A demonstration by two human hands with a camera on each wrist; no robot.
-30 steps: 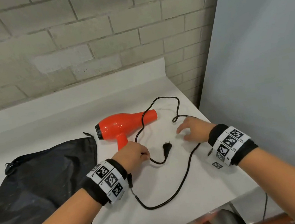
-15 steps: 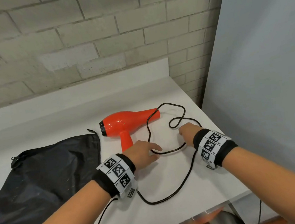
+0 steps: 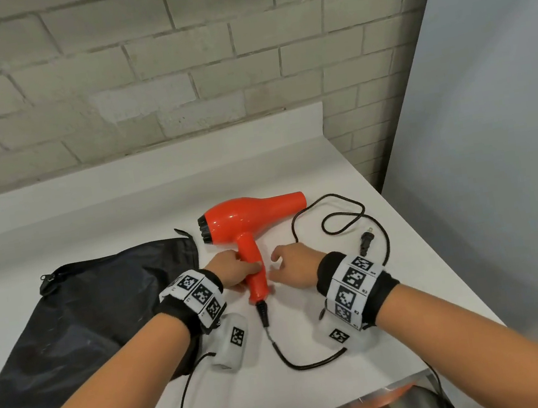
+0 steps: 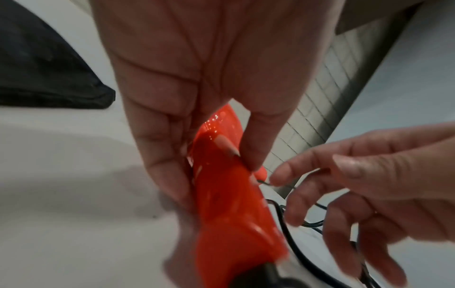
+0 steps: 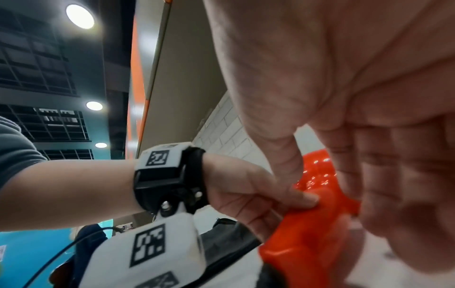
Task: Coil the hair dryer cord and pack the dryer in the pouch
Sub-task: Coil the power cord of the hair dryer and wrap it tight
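The red hair dryer lies on the white counter, nozzle to the right and handle toward me. My left hand grips the handle, thumb on top; the left wrist view shows fingers and thumb pinching the handle. My right hand hovers just right of the handle, fingers loosely spread and holding nothing. The black cord leaves the handle's base, passes under my right wrist and loops at the right. Its plug lies free. The black pouch lies flat at the left.
A brick wall backs the counter and a grey panel stands at the right. The counter's right edge runs close by the cord loops. A thin black cable trails from my left wrist camera.
My left hand has left the cord and taken hold of the dryer's handle. My right hand has moved left toward the handle, leaving the plug lying to its right.
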